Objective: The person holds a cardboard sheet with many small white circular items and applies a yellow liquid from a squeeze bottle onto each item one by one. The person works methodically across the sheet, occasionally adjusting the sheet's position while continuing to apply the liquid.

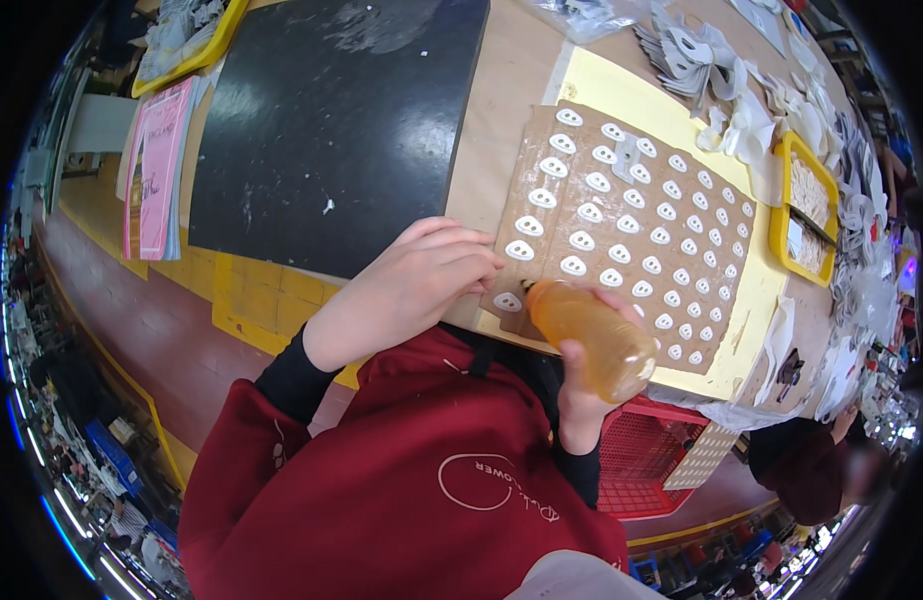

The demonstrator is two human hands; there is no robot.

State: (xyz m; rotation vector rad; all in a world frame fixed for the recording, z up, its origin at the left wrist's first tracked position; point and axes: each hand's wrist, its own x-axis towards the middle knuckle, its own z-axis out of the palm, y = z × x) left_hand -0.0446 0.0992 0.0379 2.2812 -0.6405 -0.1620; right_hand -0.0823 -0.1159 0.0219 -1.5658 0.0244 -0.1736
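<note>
A: The fingers (450, 243) of the left hand (407, 290) lie spread and flat, pressing down the near-left corner of the brown cardboard sheet (622, 160); they grip nothing, only pin it.

B: And the right hand (580, 385)?

A: Wrapped around an amber squeeze bottle (590, 338), fingers closed on its body. The bottle's long axis runs from the hand up and to the left, and its nozzle touches or nearly touches the sheet at the near corner.

B: So what sits at the tip?

A: A small white oval piece (508, 301), the nearest of the many laid in rows across the cardboard. It lies just left of the nozzle and just below the left fingertips (both hands crowd that one corner, the left hand nearer by a little).

B: What surrounds it?

A: A yellow sheet (612, 90) under the cardboard, a dark slab (332, 120) to the left, a yellow tray (782, 235) far right, a red basket (637, 450) below the table edge.
</note>
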